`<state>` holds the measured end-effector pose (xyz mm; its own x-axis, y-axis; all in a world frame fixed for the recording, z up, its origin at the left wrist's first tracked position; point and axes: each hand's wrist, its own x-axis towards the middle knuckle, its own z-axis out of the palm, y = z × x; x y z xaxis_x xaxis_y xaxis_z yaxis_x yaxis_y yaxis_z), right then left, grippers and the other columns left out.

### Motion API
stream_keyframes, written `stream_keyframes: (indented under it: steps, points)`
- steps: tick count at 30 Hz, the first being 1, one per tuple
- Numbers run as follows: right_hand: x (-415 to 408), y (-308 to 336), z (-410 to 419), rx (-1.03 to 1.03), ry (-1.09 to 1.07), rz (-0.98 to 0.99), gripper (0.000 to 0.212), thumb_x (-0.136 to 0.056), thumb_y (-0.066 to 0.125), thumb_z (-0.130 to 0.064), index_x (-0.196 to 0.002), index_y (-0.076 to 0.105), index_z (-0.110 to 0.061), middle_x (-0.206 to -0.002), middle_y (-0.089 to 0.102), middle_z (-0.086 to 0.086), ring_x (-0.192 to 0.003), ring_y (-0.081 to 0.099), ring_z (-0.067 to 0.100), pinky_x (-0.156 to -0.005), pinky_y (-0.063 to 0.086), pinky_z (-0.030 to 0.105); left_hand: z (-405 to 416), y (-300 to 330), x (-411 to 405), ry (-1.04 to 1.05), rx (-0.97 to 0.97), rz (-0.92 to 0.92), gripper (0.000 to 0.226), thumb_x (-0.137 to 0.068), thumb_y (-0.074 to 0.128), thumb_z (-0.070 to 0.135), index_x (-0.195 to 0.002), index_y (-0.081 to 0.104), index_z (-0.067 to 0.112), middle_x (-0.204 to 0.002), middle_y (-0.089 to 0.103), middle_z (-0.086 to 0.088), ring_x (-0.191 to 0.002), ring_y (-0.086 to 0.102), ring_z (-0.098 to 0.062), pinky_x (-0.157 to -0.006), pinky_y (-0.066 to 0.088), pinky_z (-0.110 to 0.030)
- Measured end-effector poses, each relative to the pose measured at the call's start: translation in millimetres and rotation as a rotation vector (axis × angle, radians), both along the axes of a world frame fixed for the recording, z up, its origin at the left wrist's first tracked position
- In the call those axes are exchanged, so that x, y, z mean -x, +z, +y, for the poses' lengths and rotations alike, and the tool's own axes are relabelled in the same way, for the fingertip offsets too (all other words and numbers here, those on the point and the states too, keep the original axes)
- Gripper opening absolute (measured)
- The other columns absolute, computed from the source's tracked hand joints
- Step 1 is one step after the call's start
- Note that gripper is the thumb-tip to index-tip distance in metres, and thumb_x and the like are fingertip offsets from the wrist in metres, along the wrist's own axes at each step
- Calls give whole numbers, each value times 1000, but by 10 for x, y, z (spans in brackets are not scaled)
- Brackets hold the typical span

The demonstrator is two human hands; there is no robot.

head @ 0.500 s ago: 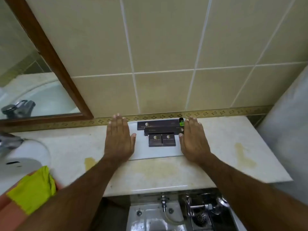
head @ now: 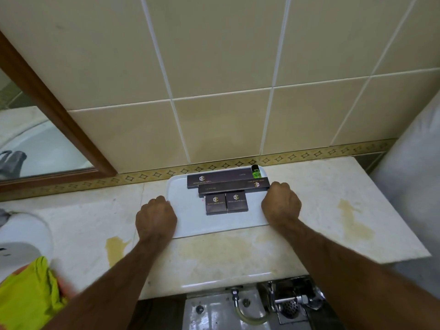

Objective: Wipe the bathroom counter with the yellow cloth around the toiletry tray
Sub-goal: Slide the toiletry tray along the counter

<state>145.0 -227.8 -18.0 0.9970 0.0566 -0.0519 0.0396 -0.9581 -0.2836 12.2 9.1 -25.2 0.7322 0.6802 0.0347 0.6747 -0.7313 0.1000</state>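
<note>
Your left hand (head: 156, 216) and right hand (head: 281, 203) are curled over the two short ends of the white toiletry tray (head: 188, 225), fingers closed on its rims. The tray lies against the tiled wall, its long axis running left to right between your fists. It carries two long dark boxes (head: 233, 184), two small square boxes (head: 226, 203) and one green-labelled bottle (head: 255, 172). The yellow cloth (head: 31, 296) sits well apart, at the counter's near-left corner by the basin, held by neither hand. Your left hand is the nearer one. Three yellowish stains (head: 352, 220) mark the counter (head: 238, 256) around the tray.
</note>
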Motion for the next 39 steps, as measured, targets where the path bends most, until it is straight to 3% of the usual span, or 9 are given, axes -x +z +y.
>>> stream_keyframes:
  steps: [6,11,14,21,26,31,34,39]
  points:
    - [-81,119,-27,-29,-2,75,22,-85,62,-14,-106,66,-9,-106,68,10,-95,66,28,-75,52,31,15,23,-48,18,75,-41,27,-95,44,17,-102,64,1,-100,69,-17,-87,63,-30,-79,51,-39]
    - [5,222,-249,-126,-68,55,17,-84,60,-12,-98,68,-8,-101,70,12,-91,66,30,-67,46,29,28,176,-127,-43,26,-63,27,-95,42,20,-96,64,4,-96,69,-15,-75,53,-22,-76,50,-37]
    - [110,288,-565,-191,-141,23,13,-85,58,-13,-90,68,-7,-97,71,14,-88,66,33,-65,41,28,-109,318,-229,-160,-27,-88,28,-95,41,19,-92,64,3,-97,69,-18,-84,62,-34,-77,49,-40]
    - [468,284,-1690,-287,-410,-15,21,-90,55,-21,-78,65,-7,-86,71,15,-68,57,30,-61,38,27,-986,556,-971,-511,-119,-41,22,-93,42,18,-93,61,9,-96,70,-15,-88,66,-39,-70,47,-39]
    - [755,178,-2381,-393,-639,-105,21,-85,59,-11,-75,67,6,-80,68,29,-74,64,44,-63,45,36,-1992,563,-1731,-761,-210,40,18,-89,46,11,-101,60,8,-98,68,-13,-85,69,-40,-63,46,-38]
    - [910,20,-2558,-546,-883,-109,18,-84,62,-10,-77,66,6,-81,68,30,-71,60,41,-63,38,34,-2768,495,-2329,-984,-355,147,25,-91,44,3,-111,59,2,-108,69,-16,-93,67,-38,-70,51,-41]
    - [862,-111,-2575,-620,-936,-116,18,-83,63,-12,-81,70,4,-83,69,29,-78,64,43,-67,44,36,-3078,414,-2588,-1038,-397,205,26,-92,44,-2,-113,59,-2,-111,67,-18,-96,66,-38,-74,54,-45]
    - [760,-263,-2476,-701,-995,-120,23,-83,65,-15,-71,73,2,-72,69,23,-64,58,35,-61,40,31,-3270,300,-2876,-1098,-395,223,27,-92,44,-3,-113,60,-7,-113,65,-23,-98,65,-41,-80,56,-49]
